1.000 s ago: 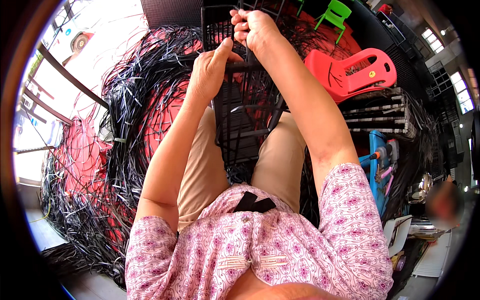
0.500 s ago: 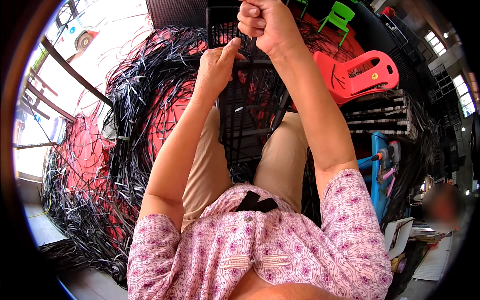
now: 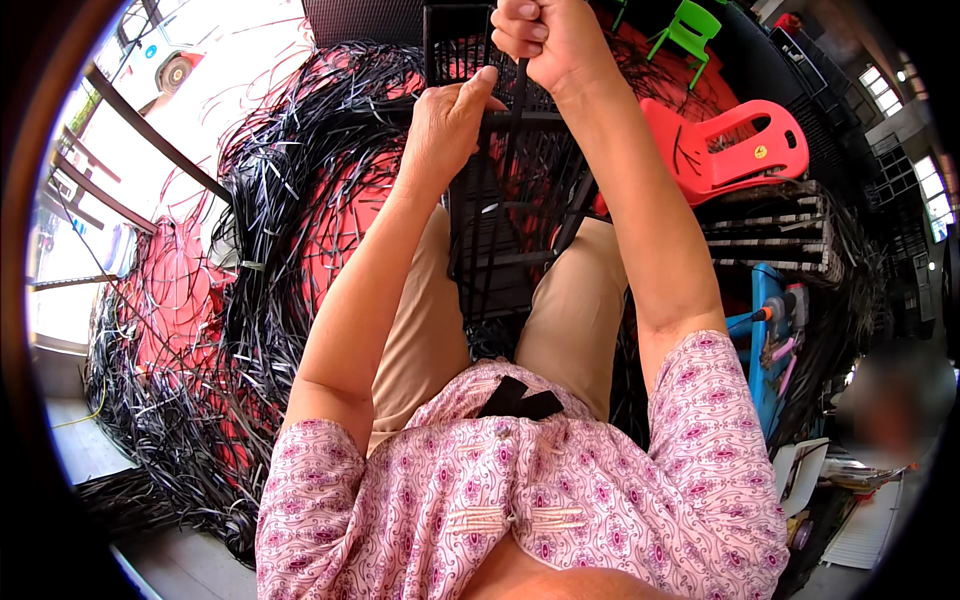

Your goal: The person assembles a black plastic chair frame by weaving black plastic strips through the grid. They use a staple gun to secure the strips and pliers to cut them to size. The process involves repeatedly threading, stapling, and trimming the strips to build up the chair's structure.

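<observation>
Between my knees stands a black frame [image 3: 527,121] with dark strips crossing it. My right hand [image 3: 550,42] is closed in a fist near the upper edge, around a flat black plastic strip [image 3: 518,92] that runs down to the frame. Lower and to the left, my left hand [image 3: 446,125] grips the frame's upper left part. Its thumb points up along the front, and most of its fingers are hidden behind. Whether the left hand also pinches a strip, I cannot tell.
A big tangle of loose black strips [image 3: 275,160] covers the red floor on my left. To my right are a red plastic chair seat [image 3: 690,160] on a dark woven piece [image 3: 775,235], and a blue stool [image 3: 765,350] with tools. A green chair [image 3: 688,35] stands farther off.
The whole view has shifted slightly. My right hand has moved a little to the right, and more of the black strip shows below it. My left hand keeps its place on the frame.
</observation>
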The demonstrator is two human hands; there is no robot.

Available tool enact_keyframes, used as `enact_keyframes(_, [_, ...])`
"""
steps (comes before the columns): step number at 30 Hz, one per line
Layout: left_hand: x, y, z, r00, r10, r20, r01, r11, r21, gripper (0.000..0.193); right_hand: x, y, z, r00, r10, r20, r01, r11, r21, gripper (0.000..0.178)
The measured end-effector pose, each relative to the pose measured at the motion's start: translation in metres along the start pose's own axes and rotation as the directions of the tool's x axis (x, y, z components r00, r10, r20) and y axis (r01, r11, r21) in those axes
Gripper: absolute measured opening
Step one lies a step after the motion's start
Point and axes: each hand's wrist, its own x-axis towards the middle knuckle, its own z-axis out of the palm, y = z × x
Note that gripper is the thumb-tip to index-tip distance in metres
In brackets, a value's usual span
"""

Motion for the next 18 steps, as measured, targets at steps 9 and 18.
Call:
enact_keyframes(9, [-0.005, -0.003, -0.003, 0.992, 0.126, 0.026, -0.127, 0.99, 0.063, 0.066, 0.063, 0.061, -0.088, 0.858, 0.301, -0.416, -0.345, 0.938, -0.035, 0.024])
enact_keyframes(18, [-0.001, -0.011, -0.007, 0.991, 0.133, 0.002, -0.133, 0.99, 0.054, 0.062, 0.084, 0.056, -0.055, 0.841, 0.305, -0.446, -0.397, 0.909, -0.128, 0.028])
